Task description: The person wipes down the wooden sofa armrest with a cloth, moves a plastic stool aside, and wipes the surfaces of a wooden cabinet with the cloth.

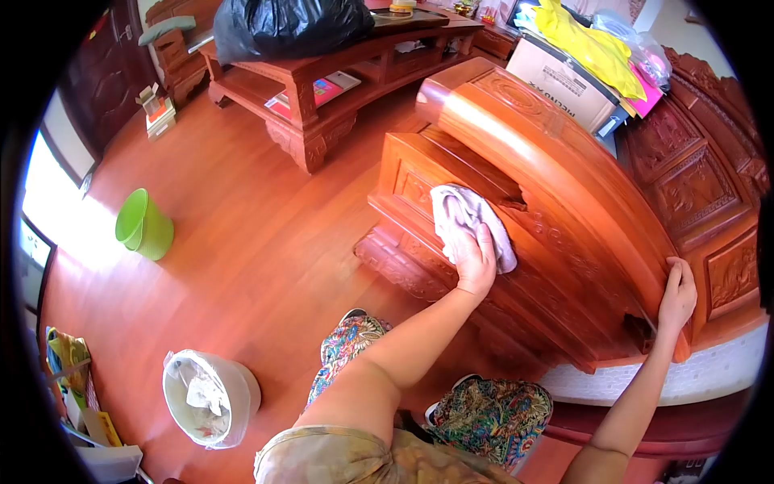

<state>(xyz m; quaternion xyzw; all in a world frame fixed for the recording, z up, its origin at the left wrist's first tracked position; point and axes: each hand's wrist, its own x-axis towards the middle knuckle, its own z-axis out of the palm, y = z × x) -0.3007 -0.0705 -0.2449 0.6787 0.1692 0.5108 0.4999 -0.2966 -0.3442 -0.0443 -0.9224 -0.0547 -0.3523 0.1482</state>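
Observation:
My left hand (pixel 476 262) presses a pale, crumpled cloth (pixel 461 211) against the side panel of a carved reddish-brown wooden seat. Its fingers are partly hidden in the cloth folds, with the thumb lying on top. My right hand (pixel 677 298) is at the near end of the seat's curved armrest (pixel 556 145), its fingers bent over the wooden edge. Below the armrest, the seat's side (pixel 540 266) has stepped mouldings and carved relief.
Beyond the armrest stands a cardboard box (pixel 560 81) topped with a yellow bag (pixel 584 48). A black plastic bag (pixel 290 28) rests on a low wooden table (pixel 302 121). On the floor at left are a green bucket (pixel 149 230) and a lined waste bin (pixel 246 395).

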